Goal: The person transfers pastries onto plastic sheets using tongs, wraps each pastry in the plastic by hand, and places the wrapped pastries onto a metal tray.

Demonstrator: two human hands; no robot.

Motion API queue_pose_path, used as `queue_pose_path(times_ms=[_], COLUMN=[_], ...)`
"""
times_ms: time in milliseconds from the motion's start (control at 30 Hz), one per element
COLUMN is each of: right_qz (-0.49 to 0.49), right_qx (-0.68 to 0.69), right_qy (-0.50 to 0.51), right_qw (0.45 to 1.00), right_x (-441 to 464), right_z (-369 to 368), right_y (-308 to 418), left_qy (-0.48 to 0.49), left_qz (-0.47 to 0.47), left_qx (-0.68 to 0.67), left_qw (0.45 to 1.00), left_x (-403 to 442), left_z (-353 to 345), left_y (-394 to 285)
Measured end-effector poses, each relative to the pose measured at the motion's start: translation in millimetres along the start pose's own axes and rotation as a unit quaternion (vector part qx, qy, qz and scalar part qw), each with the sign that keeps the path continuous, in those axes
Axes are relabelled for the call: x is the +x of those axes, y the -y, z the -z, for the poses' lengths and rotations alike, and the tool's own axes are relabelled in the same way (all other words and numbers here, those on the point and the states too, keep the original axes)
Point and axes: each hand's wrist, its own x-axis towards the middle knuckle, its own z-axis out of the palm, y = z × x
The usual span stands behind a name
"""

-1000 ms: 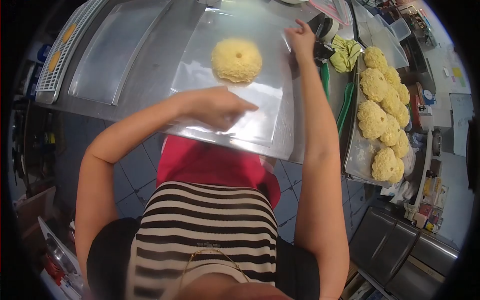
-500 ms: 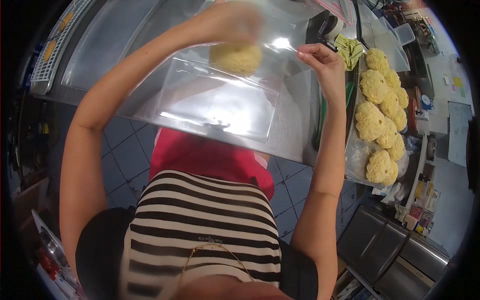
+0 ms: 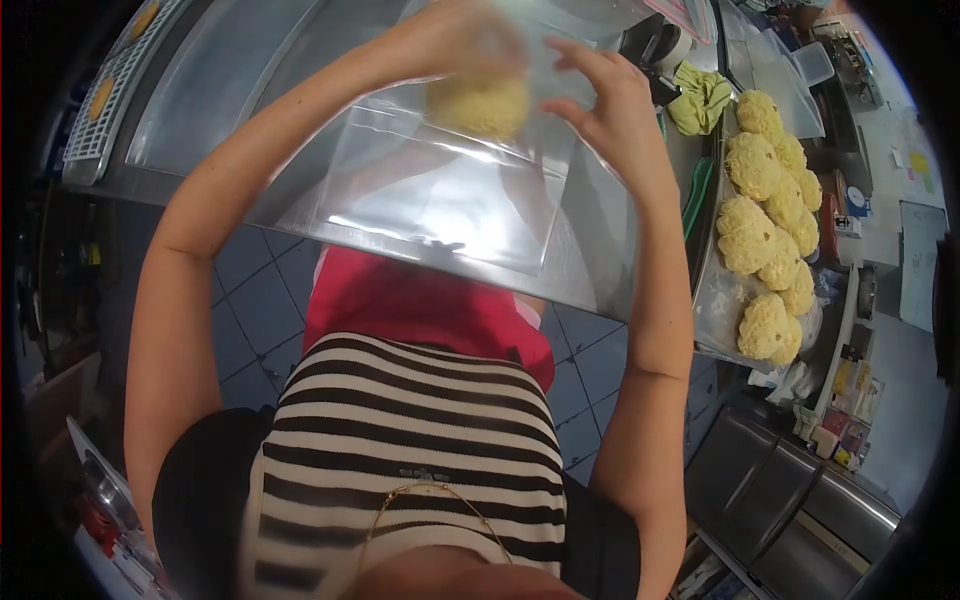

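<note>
A round yellow shredded piece (image 3: 478,106) rests on the metal table, with clear plastic film (image 3: 440,205) spread over it and toward the table's front edge. My left hand (image 3: 468,38) is above the far side of the yellow piece, its fingers smeared by motion. To the right of the piece, my right hand (image 3: 604,92) is raised over the film, thumb and fingers apart, holding nothing.
At the right, a metal tray (image 3: 715,310) carries several yellow shredded pieces (image 3: 745,235). A green cloth (image 3: 698,100) and a black device (image 3: 655,45) lie beyond my right hand. A metal sheet (image 3: 205,90) and a white rack (image 3: 98,135) are at the left.
Over the last second, my left hand went from the near side of the piece to its far side, and film came over the piece. My right hand let go of the film and moved left.
</note>
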Motion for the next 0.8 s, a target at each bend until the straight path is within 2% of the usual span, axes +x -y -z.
queue_pose_path(times_ms=[33,67,133,167,267,300,333,400,433,467,500,533,567,600,667,800], right_qz=[0.015,0.017,-0.048,-0.082,-0.074,-0.070,-0.072,-0.080,-0.084,-0.084,-0.110,-0.138,-0.167,-0.171,-0.238,-0.301], right_qx=[-0.040,-0.039,-0.001,0.018,0.055,0.073,0.075,0.063,0.056,0.057,0.091,0.125,0.157,0.156,0.212,0.263], right_qy=[0.028,0.030,0.030,0.030,0.020,0.015,0.017,0.029,0.034,0.037,0.022,0.007,-0.009,-0.009,-0.001,-0.018], right_qw=[0.999,0.999,0.998,0.996,0.996,0.995,0.994,0.994,0.994,0.994,0.989,0.982,0.973,0.973,0.948,0.917], right_x=[1.4,1.4,-0.4,-1.5,-4.9,-6.9,-9.0,-13.9,-16.0,-18.7,-23.3,-28.9,-33.9,-37.5,-36.9,-41.2], right_z=[-3.2,-4.2,-5.4,-5.8,-6.7,-6.9,-6.9,-6.7,-6.6,-6.4,-6.1,-5.7,-4.9,-5.1,-8.4,-15.8], right_y=[0.2,0.4,-0.4,-1.2,-6.0,-7.6,-9.2,-12.0,-13.2,-13.9,-14.6,-15.4,-16.9,-20.9,-29.6,-29.9], left_qy=[-0.001,-0.025,-0.074,-0.074,0.076,0.078,0.051,-0.010,-0.011,-0.003,0.005,0.015,0.018,-0.022,-0.102,-0.053], left_qz=[0.001,-0.061,-0.181,-0.178,-0.031,-0.028,-0.110,-0.264,-0.262,-0.122,0.020,0.160,0.160,0.175,0.204,0.254], left_qx=[0.000,-0.032,-0.097,-0.098,-0.069,-0.071,-0.160,-0.328,-0.329,-0.284,-0.232,-0.176,-0.179,-0.222,-0.304,-0.239], left_qw=[1.000,0.997,0.976,0.976,0.994,0.994,0.980,0.907,0.907,0.951,0.972,0.971,0.971,0.959,0.925,0.936], left_x=[-1.5,-4.0,-10.9,-14.4,-31.1,-38.5,-44.3,-51.2,-57.1,-62.1,-66.6,-68.5,-68.6,-69.4,-70.4,-79.8], left_z=[2.0,5.5,15.5,24.1,54.0,52.1,46.7,39.7,39.4,45.4,50.8,52.2,48.6,42.6,34.8,37.1], left_y=[-0.5,0.2,1.0,1.8,8.9,23.7,50.5,79.2,81.7,65.8,49.0,41.5,42.1,42.6,44.0,51.2])
